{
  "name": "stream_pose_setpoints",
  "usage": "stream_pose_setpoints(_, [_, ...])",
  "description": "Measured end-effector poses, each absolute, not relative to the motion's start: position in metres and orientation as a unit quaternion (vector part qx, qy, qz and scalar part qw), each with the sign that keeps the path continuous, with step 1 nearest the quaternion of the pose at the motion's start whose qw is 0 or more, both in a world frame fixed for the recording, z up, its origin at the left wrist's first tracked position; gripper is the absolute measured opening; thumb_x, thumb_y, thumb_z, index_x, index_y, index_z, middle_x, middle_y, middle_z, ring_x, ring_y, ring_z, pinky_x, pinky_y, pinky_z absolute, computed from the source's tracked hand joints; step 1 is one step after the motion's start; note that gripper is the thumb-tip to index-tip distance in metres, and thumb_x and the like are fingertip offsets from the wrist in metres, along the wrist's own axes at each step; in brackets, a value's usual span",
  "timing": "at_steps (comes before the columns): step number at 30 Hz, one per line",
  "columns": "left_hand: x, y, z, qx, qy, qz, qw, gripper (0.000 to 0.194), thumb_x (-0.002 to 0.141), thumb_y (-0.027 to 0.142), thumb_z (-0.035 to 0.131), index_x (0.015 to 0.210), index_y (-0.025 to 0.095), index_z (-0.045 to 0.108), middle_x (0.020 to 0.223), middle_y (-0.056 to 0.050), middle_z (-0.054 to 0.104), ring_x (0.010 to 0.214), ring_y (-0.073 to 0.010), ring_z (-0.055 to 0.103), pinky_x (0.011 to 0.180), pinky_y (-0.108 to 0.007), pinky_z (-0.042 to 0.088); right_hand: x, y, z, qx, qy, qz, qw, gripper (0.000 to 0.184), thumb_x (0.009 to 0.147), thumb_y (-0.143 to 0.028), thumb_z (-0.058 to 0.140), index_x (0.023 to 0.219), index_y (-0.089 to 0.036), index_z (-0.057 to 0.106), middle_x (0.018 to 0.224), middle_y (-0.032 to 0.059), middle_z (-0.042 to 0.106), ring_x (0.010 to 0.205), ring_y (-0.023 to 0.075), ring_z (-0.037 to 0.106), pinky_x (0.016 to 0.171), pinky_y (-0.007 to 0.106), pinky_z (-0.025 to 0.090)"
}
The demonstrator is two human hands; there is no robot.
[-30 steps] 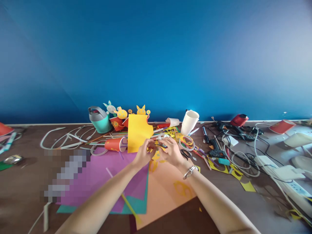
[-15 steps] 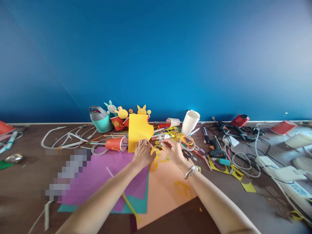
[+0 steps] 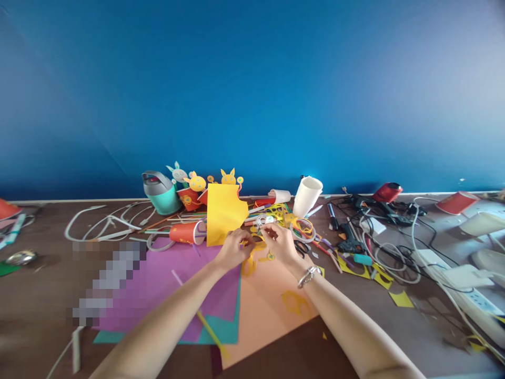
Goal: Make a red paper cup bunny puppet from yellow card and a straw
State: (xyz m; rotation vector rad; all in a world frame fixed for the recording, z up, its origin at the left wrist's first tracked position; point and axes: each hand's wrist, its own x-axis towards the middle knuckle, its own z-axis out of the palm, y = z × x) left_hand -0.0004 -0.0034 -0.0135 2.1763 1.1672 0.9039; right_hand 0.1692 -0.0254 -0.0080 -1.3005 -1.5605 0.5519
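Observation:
My left hand is closed, its fingers pinching a small yellow paper cutout over the peach sheet. Seen at a tilt, the cutout is partly hidden by my fingers. My right hand, wearing a silver bracelet, is just to the right with thumb and fingers pinched together; whatever is between them is too small to make out. Below the hands, a small yellow piece with a round mark is on the peach paper. Behind my left hand stands a yellow sheet with a curved bite cut out.
A red paper cup lies on its side at left, near purple paper. Behind are a teal container and cups with paper animal heads. A white cup, glue gun, cables and power strip occupy the right.
The yellow cutout in my left hand has tipped from facing up, with its drawn marks showing, to nearly edge-on. My left fingers have shifted slightly; my right hand stays about where it was.

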Motion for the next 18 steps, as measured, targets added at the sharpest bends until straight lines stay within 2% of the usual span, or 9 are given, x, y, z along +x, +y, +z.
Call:
stream_pose_setpoints(5, [0.0006,-0.0056,-0.0097,0.787,0.419,0.366,0.266,0.006,0.069,0.014,0.061,0.066,0.019,0.058,0.067,0.001,0.064,0.070,-0.0154,0.060,0.075,-0.029,0.040,0.1694,-0.0235,-0.0110,-0.541,-0.639,0.248,0.488,0.018,0.076,-0.021,0.054,0.085,-0.018,0.069,0.070,0.0024,0.066,0.058,0.0140,0.056,0.055,0.024,0.044])
stream_pose_setpoints(11, [-0.0023,-0.0028,-0.0135,0.720,0.431,0.364,0.405,0.004,0.074,0.020,0.057,0.070,0.018,0.056,0.055,0.006,0.058,0.050,-0.0113,0.057,0.063,-0.025,0.042,0.1693,-0.0245,-0.0089,-0.527,-0.638,0.280,0.488,0.021,0.077,-0.022,0.053,0.087,-0.017,0.070,0.070,0.0026,0.065,0.058,0.0132,0.054,0.054,0.023,0.042])
stream_pose_setpoints(18, [-0.0036,-0.0007,-0.0148,0.712,0.436,0.378,0.401,0.006,0.072,0.022,0.060,0.068,0.018,0.058,0.058,0.004,0.060,0.059,-0.0126,0.058,0.066,-0.024,0.042,0.1700,-0.0244,-0.0101,-0.518,-0.634,0.298,0.492,0.021,0.079,-0.024,0.054,0.089,-0.016,0.070,0.068,0.0022,0.062,0.058,0.0132,0.052,0.053,0.023,0.041])
